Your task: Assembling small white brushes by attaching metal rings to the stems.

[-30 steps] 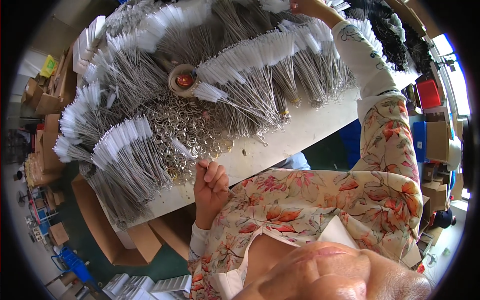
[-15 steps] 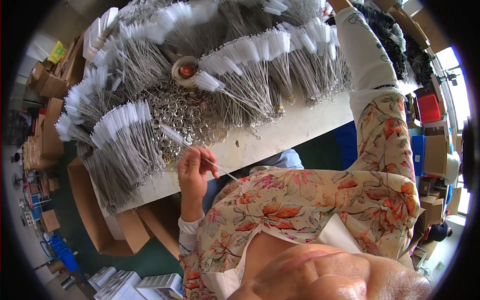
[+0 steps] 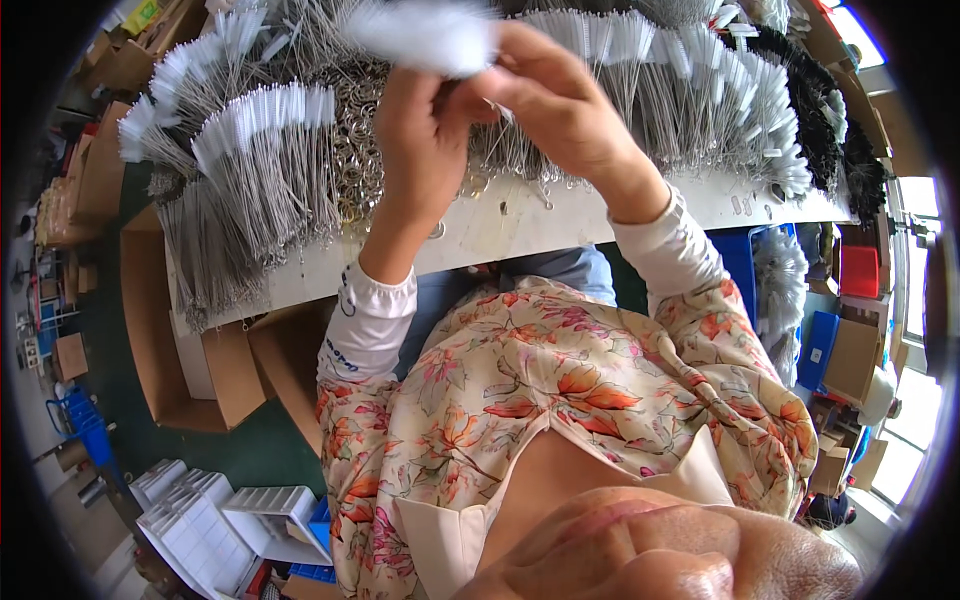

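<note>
My left hand (image 3: 422, 150) and my right hand (image 3: 560, 105) meet above the table, fingers closed and pinching close together. From between them a white-bristled wire brush (image 3: 425, 38) sticks out to the left. It is smeared by motion, so I cannot tell whether it is one brush or several. Its wire handle is mostly hidden by my fingers. Below and behind my hands, bundles of wire brushes (image 3: 262, 165) with white bristles and looped wire ends lie in rows. A heap of metal rings (image 3: 358, 150) lies left of my left hand.
The white table (image 3: 500, 225) spans the scene, its near edge before my lap. Black-bristled brushes (image 3: 845, 150) lie at its right end. An open cardboard box (image 3: 165, 350) stands below on the left, white plastic bins (image 3: 200, 530) farther down. A blue crate (image 3: 738, 265) is under the right side.
My right hand has come back from the far right end of the table to meet my left. My left hand has risen over the table, the brush no longer pointing toward my shirt.
</note>
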{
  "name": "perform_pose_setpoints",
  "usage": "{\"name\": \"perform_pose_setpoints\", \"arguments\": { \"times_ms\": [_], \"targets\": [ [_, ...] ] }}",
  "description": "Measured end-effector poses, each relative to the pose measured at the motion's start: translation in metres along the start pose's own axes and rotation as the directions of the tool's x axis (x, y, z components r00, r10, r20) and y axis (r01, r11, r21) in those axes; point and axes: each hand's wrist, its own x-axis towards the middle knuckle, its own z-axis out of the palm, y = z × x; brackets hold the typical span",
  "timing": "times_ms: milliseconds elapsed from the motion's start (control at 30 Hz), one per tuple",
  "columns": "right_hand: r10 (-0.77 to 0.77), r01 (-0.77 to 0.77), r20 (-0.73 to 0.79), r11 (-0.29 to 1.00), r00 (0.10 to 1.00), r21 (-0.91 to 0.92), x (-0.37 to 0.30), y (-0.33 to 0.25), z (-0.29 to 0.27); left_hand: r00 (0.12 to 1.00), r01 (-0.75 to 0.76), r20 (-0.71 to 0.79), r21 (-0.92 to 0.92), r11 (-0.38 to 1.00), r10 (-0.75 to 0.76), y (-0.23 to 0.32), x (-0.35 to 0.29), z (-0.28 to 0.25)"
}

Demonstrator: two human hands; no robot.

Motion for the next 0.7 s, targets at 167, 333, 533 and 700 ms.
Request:
{"name": "perform_pose_setpoints", "arguments": {
  "times_ms": [167, 333, 533, 700],
  "targets": [
    [0.097, -0.078, -0.255, 0.994, 0.962, 0.081, -0.054, 0.051, -0.027, 0.921, 0.388, 0.125, -0.387, 0.837, -0.369, 0.020, -0.042, 0.003],
    [0.337, -0.102, -0.126, 0.584, 0.933, 0.805, -0.085, 0.069, -0.018, 0.981, -0.166, 0.116, 0.074, 0.983, 0.157, 0.012, -0.103, 0.026],
    [0.441, -0.081, 0.000, 0.164, 0.898, -0.983, -0.105, 0.004, -0.067, 0.915, 0.280, 0.306, -0.008, 0.960, -0.264, 0.004, -0.170, 0.008],
    [0.607, 0.441, 0.056, -0.507, 0.793, -0.741, -0.149, 0.063, -0.039, 0.792, 0.493, 0.444, -0.060, 0.868, -0.419, 0.004, -0.189, 0.005]
  ]
}}
